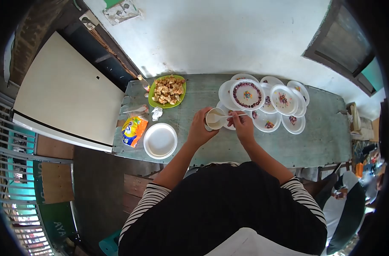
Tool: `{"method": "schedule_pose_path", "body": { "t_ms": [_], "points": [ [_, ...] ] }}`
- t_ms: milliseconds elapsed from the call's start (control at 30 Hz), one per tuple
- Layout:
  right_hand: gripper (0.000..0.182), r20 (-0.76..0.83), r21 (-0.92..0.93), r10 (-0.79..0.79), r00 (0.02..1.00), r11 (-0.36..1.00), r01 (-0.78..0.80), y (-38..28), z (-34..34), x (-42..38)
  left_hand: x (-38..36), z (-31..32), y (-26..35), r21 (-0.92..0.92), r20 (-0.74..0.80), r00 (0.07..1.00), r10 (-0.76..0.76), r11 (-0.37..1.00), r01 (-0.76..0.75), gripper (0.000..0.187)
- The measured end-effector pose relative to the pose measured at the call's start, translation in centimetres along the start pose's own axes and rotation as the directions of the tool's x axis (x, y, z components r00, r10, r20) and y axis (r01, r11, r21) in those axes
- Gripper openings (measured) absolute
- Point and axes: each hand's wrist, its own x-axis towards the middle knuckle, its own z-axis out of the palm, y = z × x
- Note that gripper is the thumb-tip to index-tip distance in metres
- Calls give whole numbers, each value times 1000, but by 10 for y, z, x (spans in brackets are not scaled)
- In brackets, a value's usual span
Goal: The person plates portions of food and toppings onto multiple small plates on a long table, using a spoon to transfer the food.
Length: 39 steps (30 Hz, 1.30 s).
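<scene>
Black garment filled the head view's foreground. Left hand curled round a small cup above the table; right hand pinched a white spoon, fingers closed, tip at the cup's mouth.

A white long-handled spoon and pale beige round cup; at right, round white plates with multicoloured specks, one ringed dark red; far left, a rounded lime-green bowl; black-and-white striped sleeves.

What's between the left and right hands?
Head view: a cup in the left hand and a white spoon in the right hand, reaching into the cup; part of a white plate shows behind.
</scene>
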Motion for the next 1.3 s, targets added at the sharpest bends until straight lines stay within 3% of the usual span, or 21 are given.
{"method": "schedule_pose_path", "body": {
  "t_ms": [67,267,667,900,967,1233,1300],
  "points": [
    [27,22,231,109,994,967,-111,0,-9,4,-1,1,1,5,-5,999,-32,999,32,71],
    [28,31,298,156,987,941,-158,6,-28,7,3,6,5,19,62,993,-104,994,103,71],
    [27,124,256,332,935,900,-353,12,-67,13,6,24,-1,44,178,979,-100,995,93,71],
    [27,109,244,376,920,887,-392,16,-69,11,2,25,-7,56,255,958,-133,991,123,75],
    [31,76,312,442,894,841,-442,17,-68,11,-1,24,-12,44,262,953,-154,988,147,74],
    [29,65,305,424,903,853,-423,53,-62,0,-12,35,-21,14,267,941,-207,977,211,74],
    [29,71,282,395,916,873,-398,63,-59,-2,-18,39,-32,-102,294,922,-253,951,293,72]
  ]
}}
